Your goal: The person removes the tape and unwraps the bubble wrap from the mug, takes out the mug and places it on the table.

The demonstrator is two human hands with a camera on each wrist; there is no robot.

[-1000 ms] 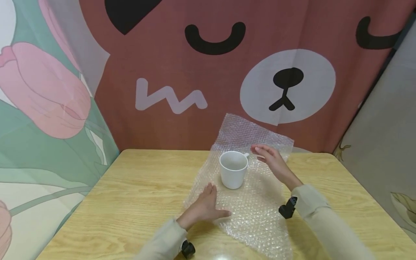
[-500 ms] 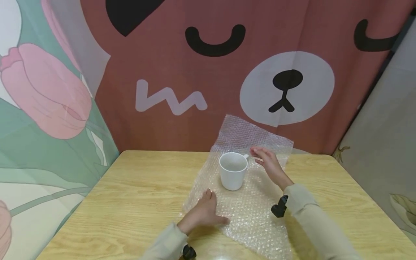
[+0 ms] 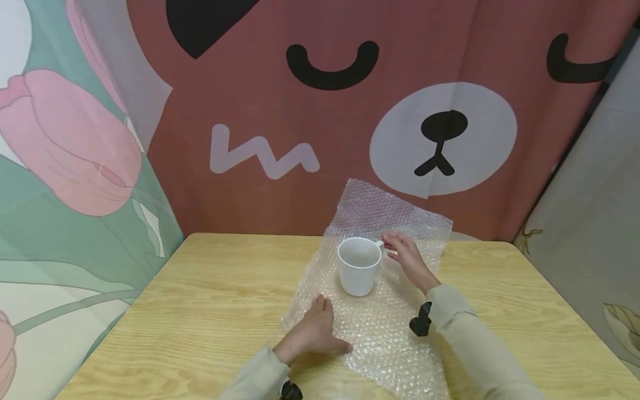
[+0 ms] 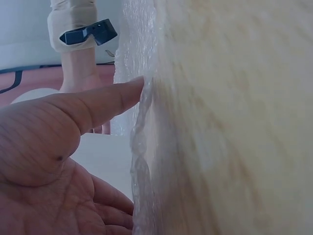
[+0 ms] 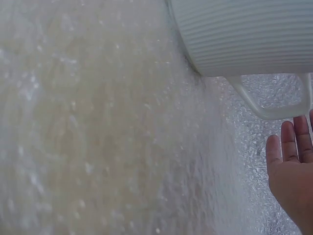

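A white ribbed mug (image 3: 359, 272) stands upright on a sheet of bubble wrap (image 3: 385, 339), its handle (image 5: 274, 111) pointing toward the back right. My right hand (image 3: 407, 260) is beside that handle with fingers extended. In the right wrist view the fingertips (image 5: 288, 129) come up close to the handle; whether they touch it I cannot tell. My left hand (image 3: 317, 329) lies at the wrap's left edge, nearer me than the mug. Its thumb (image 4: 115, 100) is stretched out against the wrap's edge in the left wrist view, and the other fingers are straight and partly hidden.
The wood-grain table (image 3: 215, 311) extends to both sides of the wrap. Behind it hangs a reddish-brown curtain (image 3: 260, 205) with a bear print, and the wrap's far end rises against it. Printed fabric (image 3: 65, 239) borders the left side.
My right hand has moved left and slightly toward me, closer to the mug's handle. The left hand has shifted slightly toward me. Mug and bubble wrap stay in place.
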